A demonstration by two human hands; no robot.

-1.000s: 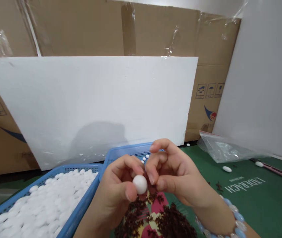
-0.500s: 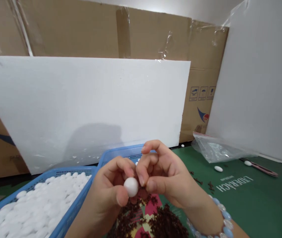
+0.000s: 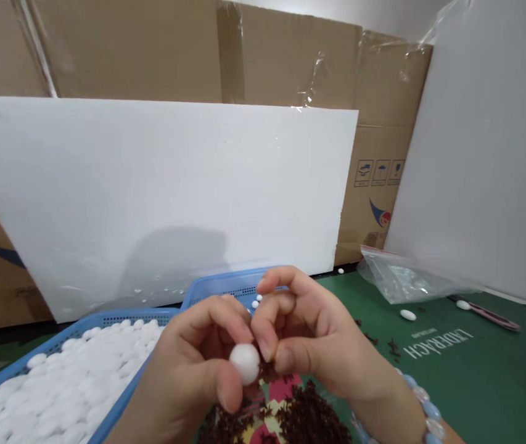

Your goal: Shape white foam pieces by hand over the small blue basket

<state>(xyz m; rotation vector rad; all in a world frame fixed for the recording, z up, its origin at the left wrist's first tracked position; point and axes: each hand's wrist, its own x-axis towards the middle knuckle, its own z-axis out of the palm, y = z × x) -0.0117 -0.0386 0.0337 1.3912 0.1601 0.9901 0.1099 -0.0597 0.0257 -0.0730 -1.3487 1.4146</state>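
Note:
My left hand pinches a small white foam ball between thumb and fingers. My right hand, with a bead bracelet on its wrist, is curled right beside the ball, its thumb and fingertips pressed onto a small dark red piece at the ball's right side. Below both hands lies a heap of dark red star-shaped bits. A blue basket full of white foam ovals sits at the lower left.
A second blue basket stands behind the hands. A white foam board leans on cardboard boxes. On the green mat lie a clear plastic bag, a loose white oval and a pink-handled tool.
Both hands and the ball have shifted slightly left and down in view, staying together. The fingers have worked a little around the ball.

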